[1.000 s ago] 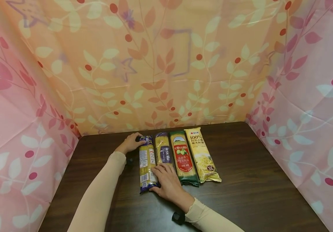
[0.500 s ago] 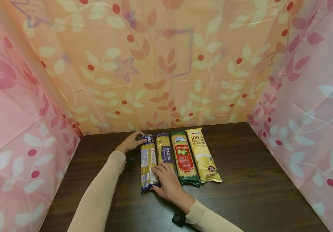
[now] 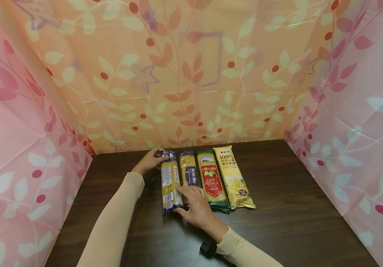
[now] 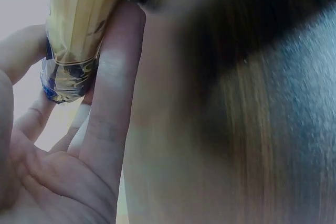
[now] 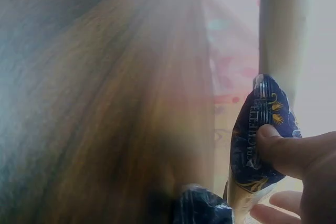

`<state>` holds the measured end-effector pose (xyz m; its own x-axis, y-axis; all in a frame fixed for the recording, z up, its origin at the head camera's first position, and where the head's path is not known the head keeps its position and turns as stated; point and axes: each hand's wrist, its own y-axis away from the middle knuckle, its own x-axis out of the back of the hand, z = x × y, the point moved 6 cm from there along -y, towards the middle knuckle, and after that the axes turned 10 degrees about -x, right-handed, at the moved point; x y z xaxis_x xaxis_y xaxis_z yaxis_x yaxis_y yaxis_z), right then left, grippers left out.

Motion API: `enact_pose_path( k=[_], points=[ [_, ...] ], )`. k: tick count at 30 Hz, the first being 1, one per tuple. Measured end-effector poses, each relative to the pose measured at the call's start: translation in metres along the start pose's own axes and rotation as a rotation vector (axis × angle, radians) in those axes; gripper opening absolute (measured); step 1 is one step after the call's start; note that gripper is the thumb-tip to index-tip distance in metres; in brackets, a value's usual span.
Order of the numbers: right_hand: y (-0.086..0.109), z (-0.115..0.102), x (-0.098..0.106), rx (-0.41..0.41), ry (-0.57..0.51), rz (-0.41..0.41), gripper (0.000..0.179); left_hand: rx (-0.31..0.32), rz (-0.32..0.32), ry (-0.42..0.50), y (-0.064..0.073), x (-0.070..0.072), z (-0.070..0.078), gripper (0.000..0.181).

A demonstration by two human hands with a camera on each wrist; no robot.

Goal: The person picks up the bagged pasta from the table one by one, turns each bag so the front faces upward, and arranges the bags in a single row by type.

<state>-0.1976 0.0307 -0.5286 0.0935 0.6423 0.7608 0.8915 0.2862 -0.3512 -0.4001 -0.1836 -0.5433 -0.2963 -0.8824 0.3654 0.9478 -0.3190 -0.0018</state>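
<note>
Two hands hold the leftmost spaghetti packet (image 3: pixel 169 181), clear plastic with blue ends and a label turned up. My left hand (image 3: pixel 149 161) grips its far end; in the left wrist view the blue-tipped packet (image 4: pixel 79 30) lies between thumb and fingers. My right hand (image 3: pixel 199 210) pinches the near end, its thumb pressed on the dark blue wrapper (image 5: pixel 262 140) in the right wrist view. Beside it lies a La Sicilia spaghetti packet (image 3: pixel 189 172), partly hidden behind the right fingers. Its dark end (image 5: pixel 203 208) shows lower in the right wrist view.
Farther right on the dark wooden table (image 3: pixel 288 207) lie a red-and-green Olivoilà spaghetti packet (image 3: pixel 209 174) and a yellow pasta packet (image 3: pixel 232 176), side by side. Patterned curtains (image 3: pixel 191 74) close off the back and both sides.
The leftmost packet's near end has risen slightly and shifted away from me, both hands moving with it. The other packets stay in place.
</note>
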Motion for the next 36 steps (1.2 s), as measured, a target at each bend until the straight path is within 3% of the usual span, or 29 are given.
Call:
enact_pose_path(
  k=[7, 11, 14, 19, 25, 36],
  points=[
    [-0.001, 0.004, 0.008, -0.056, -0.186, -0.069, 0.081, -0.023, 0.013, 0.061, -0.003, -0.003, 0.008, 0.051],
    [-0.002, 0.005, 0.012, -0.041, -0.304, -0.102, 0.086, -0.011, 0.021, 0.074, -0.006, -0.003, 0.008, 0.053],
    [-0.001, 0.006, 0.013, -0.024, -0.336, -0.122, 0.079, 0.003, 0.027, 0.082, -0.007, -0.005, 0.011, 0.055],
    [0.002, 0.008, 0.013, -0.045, -0.346, -0.157, 0.067, 0.014, 0.024, 0.105, -0.007, -0.009, 0.014, 0.058],
    [0.002, 0.01, 0.012, -0.087, -0.336, -0.167, 0.083, 0.028, 0.033, 0.114, -0.008, -0.011, 0.013, 0.06],
    [0.001, 0.015, 0.009, -0.107, -0.276, -0.077, 0.095, 0.059, 0.071, 0.168, -0.012, -0.015, 0.019, 0.052]
  ],
)
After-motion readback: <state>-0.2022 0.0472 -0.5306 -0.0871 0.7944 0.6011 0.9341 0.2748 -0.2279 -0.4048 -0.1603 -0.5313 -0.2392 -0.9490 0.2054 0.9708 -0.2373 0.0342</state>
